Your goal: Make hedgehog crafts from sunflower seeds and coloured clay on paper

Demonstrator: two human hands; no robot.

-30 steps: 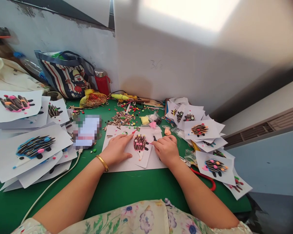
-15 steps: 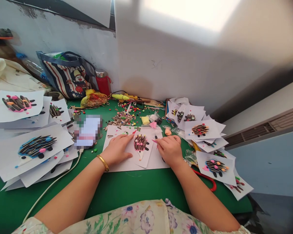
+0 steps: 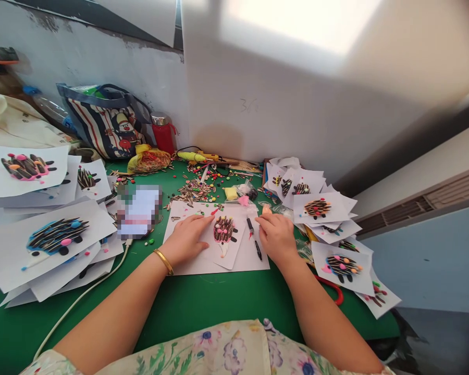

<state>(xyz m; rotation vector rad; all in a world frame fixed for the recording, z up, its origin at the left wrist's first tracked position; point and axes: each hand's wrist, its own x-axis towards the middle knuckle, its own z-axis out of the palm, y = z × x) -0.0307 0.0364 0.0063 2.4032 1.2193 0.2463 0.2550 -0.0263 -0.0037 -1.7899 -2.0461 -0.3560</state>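
Observation:
My left hand (image 3: 187,237) lies with its fingers stretched over white paper (image 3: 175,265), beside a small card (image 3: 230,260). On that card is a hedgehog picture (image 3: 223,229) made of dark striped seeds, with pink and yellow clay dots and a white pointed snout. My right hand (image 3: 277,237) is at the paper's right edge, its fingers closed at a lump of orange modelling clay (image 3: 266,209); its fingertips are partly hidden. Between the hands a black pen (image 3: 255,239) rests on the paper. A small red piece (image 3: 214,211) is near my left fingertips.
Stacks of hedgehog cards stand left (image 3: 89,229) and right (image 3: 320,208). Behind the paper are striped seeds (image 3: 193,190), yellow clay (image 3: 231,194) and pink clay (image 3: 243,200). A phone (image 3: 140,211) with a cable lies left; red-handled scissors (image 3: 338,296) lie right.
My right hand has moved slightly right and forward, from over the pen to the orange clay, leaving the pen uncovered. My left hand stays in place on the paper.

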